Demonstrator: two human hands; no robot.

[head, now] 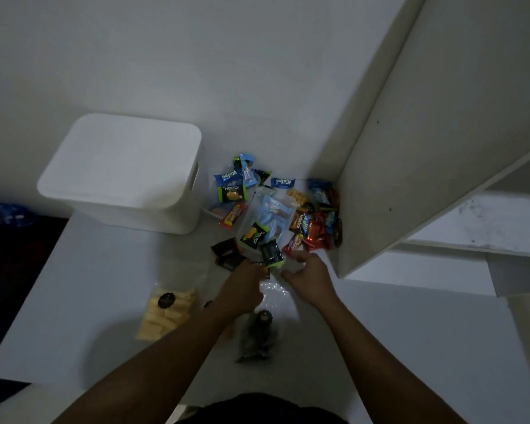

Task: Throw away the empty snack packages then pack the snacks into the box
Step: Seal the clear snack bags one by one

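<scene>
A clear plastic box (283, 223) stands mid-table with a blue pack and a green-edged Nektar packet (254, 235) inside. Loose snack packets lie around it: blue and green ones (230, 185) at the back left, red and blue ones (320, 228) on the right. My left hand (244, 290) is at the box's near edge, its fingers curled round a dark green-edged Nektar packet (271, 254). My right hand (308, 276) sits by the box's near right corner, fingers loosely curled with nothing seen in them. A white lidded bin (123, 166) stands at the left.
A bag of yellow crackers (166, 313) and a dark crumpled bag (257, 335) lie near the table's front. Dark brown wrappers (227, 252) sit left of the box. A white shelf unit (389, 166) walls off the right side. The room is dim.
</scene>
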